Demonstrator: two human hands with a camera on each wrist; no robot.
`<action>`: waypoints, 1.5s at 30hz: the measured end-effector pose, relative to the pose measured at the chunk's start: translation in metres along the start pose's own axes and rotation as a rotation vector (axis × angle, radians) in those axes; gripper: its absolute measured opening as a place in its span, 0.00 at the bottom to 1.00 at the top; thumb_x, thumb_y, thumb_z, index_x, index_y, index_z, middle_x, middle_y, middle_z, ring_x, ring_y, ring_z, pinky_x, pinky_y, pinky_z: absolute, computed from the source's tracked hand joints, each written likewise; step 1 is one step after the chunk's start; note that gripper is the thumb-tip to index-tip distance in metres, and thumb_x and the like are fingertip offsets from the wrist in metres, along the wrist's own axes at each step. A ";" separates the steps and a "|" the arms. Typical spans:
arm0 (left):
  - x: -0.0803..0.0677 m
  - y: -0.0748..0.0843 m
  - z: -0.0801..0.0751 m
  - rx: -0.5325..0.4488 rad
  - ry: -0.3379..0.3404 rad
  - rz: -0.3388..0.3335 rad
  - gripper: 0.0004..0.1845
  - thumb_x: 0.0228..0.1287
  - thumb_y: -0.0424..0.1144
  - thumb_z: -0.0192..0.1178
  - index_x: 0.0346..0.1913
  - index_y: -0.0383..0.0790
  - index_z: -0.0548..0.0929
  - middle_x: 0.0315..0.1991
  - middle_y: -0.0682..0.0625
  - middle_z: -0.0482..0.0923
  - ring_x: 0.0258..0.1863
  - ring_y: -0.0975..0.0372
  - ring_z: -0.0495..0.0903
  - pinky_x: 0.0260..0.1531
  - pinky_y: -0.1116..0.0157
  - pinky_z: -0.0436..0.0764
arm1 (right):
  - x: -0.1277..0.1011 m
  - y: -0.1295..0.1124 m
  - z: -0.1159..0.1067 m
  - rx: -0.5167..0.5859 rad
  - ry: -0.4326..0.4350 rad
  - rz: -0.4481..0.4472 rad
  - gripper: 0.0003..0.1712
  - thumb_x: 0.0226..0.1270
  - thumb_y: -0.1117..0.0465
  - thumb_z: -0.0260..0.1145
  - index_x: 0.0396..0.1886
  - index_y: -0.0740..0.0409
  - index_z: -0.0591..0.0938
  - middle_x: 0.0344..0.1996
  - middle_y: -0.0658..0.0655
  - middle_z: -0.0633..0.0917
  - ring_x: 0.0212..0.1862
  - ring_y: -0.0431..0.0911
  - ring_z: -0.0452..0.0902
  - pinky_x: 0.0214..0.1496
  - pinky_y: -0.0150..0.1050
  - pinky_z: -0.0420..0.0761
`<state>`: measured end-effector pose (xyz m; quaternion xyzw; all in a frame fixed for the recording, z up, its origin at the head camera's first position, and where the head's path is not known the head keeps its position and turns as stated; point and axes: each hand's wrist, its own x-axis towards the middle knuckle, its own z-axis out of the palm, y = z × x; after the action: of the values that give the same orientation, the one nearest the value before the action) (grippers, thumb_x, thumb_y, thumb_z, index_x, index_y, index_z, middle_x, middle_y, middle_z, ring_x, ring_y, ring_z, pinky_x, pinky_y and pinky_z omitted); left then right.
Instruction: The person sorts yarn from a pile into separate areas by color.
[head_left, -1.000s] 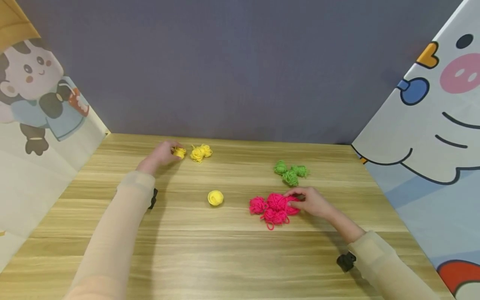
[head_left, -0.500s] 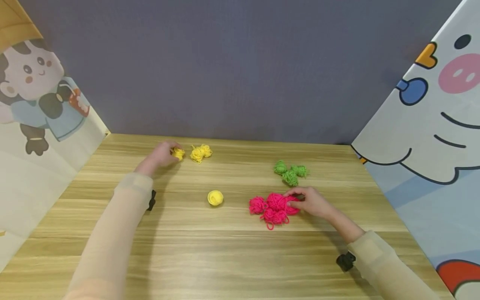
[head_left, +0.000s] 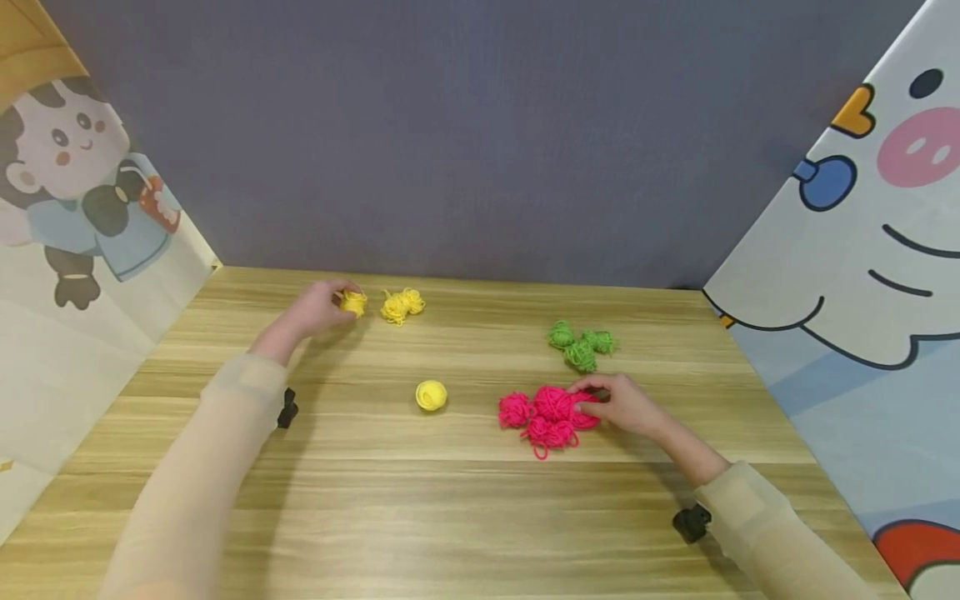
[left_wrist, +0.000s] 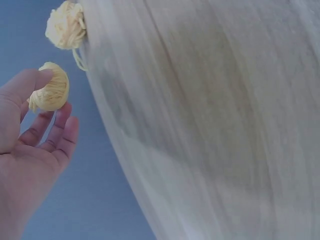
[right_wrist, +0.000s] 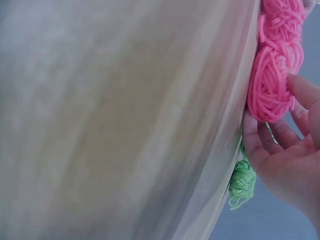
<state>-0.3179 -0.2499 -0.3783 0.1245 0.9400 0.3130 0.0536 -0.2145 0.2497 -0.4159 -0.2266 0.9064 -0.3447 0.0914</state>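
Observation:
At the far left of the table, my left hand [head_left: 313, 308] pinches a small yellow yarn ball [head_left: 353, 303] between thumb and fingers. The left wrist view shows this yarn ball [left_wrist: 52, 89] above the hand's spread lower fingers. Just to its right lies a pair of yellow yarn balls [head_left: 402, 306]. My right hand [head_left: 624, 405] grips the rightmost pink yarn ball [head_left: 585, 412] of a tight pink cluster [head_left: 553, 405]. In the right wrist view, the thumb presses that pink ball [right_wrist: 270, 87] from one side and fingers curl under it.
A lone yellow yarn ball [head_left: 431, 396] sits mid-table, left of the pink cluster. Several green yarn balls [head_left: 581, 346] lie behind the right hand. A grey wall [head_left: 465, 150] closes off the back, and printed cartoon panels [head_left: 847, 250] flank both sides of the wooden table [head_left: 420, 517].
My left hand has shifted slightly left with its yellow yarn ball, widening the gap to the yellow pair. The right hand and the pink cluster have stayed put.

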 end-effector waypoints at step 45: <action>-0.062 0.063 0.007 0.054 0.177 0.224 0.21 0.54 0.37 0.69 0.50 0.35 0.78 0.43 0.44 0.77 0.38 0.54 0.77 0.36 0.59 0.79 | 0.000 0.001 0.000 -0.015 -0.004 -0.017 0.12 0.59 0.64 0.68 0.44 0.55 0.84 0.44 0.57 0.85 0.44 0.49 0.81 0.41 0.33 0.81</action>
<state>-0.2444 -0.2140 -0.3444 0.2018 0.9294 0.3015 -0.0681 -0.2149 0.2505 -0.4167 -0.2354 0.9068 -0.3383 0.0885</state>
